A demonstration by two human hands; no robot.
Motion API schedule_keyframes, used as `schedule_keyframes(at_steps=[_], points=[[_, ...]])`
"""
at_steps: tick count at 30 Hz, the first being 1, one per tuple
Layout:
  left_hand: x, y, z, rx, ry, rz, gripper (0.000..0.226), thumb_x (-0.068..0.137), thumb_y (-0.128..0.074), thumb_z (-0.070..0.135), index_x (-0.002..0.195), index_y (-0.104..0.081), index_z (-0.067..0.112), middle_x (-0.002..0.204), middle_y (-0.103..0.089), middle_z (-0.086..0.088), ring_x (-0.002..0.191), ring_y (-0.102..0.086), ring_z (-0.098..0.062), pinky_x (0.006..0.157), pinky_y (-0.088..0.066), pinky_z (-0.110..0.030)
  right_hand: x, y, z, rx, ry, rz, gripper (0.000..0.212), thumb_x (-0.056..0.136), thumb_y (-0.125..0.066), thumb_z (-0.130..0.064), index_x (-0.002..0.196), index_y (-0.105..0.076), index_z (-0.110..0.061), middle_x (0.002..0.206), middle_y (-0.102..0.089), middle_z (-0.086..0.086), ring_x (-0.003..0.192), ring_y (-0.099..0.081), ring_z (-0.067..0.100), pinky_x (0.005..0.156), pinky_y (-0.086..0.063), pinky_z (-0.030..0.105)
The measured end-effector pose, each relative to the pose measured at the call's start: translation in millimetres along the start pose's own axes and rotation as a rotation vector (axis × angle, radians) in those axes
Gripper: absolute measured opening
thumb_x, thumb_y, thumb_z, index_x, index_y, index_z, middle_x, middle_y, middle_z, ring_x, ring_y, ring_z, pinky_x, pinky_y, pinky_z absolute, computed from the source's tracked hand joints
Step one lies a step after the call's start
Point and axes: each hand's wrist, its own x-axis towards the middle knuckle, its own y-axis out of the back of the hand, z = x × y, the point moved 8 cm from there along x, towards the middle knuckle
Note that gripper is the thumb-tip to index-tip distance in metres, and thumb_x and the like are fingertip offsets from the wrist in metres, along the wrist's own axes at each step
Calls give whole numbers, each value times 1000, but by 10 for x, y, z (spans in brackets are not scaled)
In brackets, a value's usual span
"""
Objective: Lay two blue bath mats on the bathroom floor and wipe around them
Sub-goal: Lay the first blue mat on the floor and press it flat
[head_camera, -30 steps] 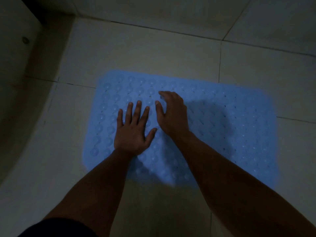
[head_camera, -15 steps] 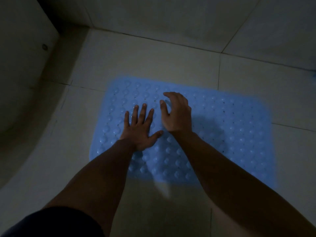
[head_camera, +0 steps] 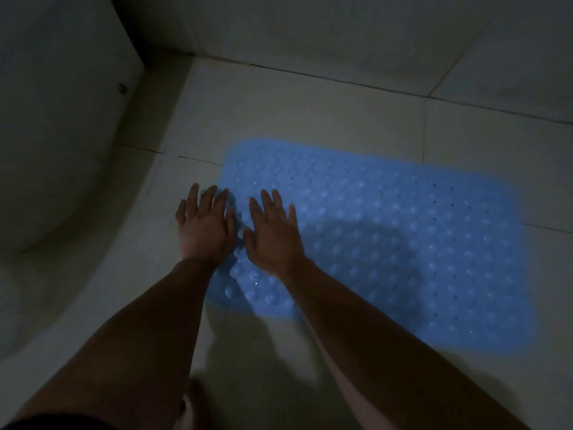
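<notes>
As the head view looks down in dim light, one blue mat and both hands show.

Head view, mat: blue bath mat lies flat on the tiled floor, its bubbled face up, its long sides running from left to right and slightly tilted in the frame.

Head view, left hand: left hand lies palm down at the mat's left short edge; fingers straight and slightly spread. The fingertips nearest the thumb overlap the blue edge; the outer fingers lie over bare tile beside it. Nothing is gripped.

Head view, right hand: right hand lies palm down on the mat just inside that same left edge; fingers straight and close together, pointing away from the person. Nothing is gripped.

Head view, hands together: thumbs nearly meet, with a narrow strip of mat between them.

Head view, mat and fingers: most of the mat extends to the right of both hands, well beyond the fingertips.

Head view, surroundings: curved pale fixture stands left of the mat, apart from it; grout lines cross the floor beyond.
</notes>
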Motion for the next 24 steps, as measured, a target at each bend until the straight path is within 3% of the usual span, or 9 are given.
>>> schedule_keyframes(at_steps=[2, 4, 7, 14, 24], points=[[6, 21, -85, -4, 7, 9, 52, 102, -35, 39, 143, -57, 16, 149, -54, -12, 151, -31, -38, 116, -30, -59, 14, -213, -89, -85, -13, -98, 76, 103, -24, -53, 162, -5, -11, 170, 6, 16, 157, 13, 32, 123, -1, 61], [20, 23, -127, 3, 8, 6, 51, 104, -35, 39, 145, -55, 16, 151, -52, -12, 152, -30, -37, 117, -30, -59, -11, -315, -96, -139, -47, -104, 86, 99, -15, -64, 161, 1, -7, 169, 11, 19, 156, 18, 33, 123, 4, 61], [62, -7, -182, 3, 22, -13, 52, 104, -34, 40, 147, -52, 17, 154, -49, -12, 153, -27, -36, 118, -28, -59, -43, -342, -104, -167, -40, -32, 97, 95, -13, -73, 161, -2, -4, 169, 8, 20, 156, 16, 33, 123, 0, 62], [155, -59, -310, 25, 7, 2, 54, 106, -31, 42, 147, -52, 15, 155, -49, -12, 153, -29, -35, 118, -31, -57, -50, -345, -110, -159, -49, -7, 97, 96, -20, -75, 162, -3, -5, 170, 8, 16, 156, 15, 31, 124, -4, 59], [80, 22, -466, 30, 47, -30, 53, 105, -32, 41, 146, -52, 14, 155, -48, -13, 153, -28, -36, 117, -29, -58, -25, -324, -118, -81, -72, -68, 99, 94, -20, -78, 162, 4, -11, 169, 18, 11, 154, 25, 25, 124, 6, 58]])
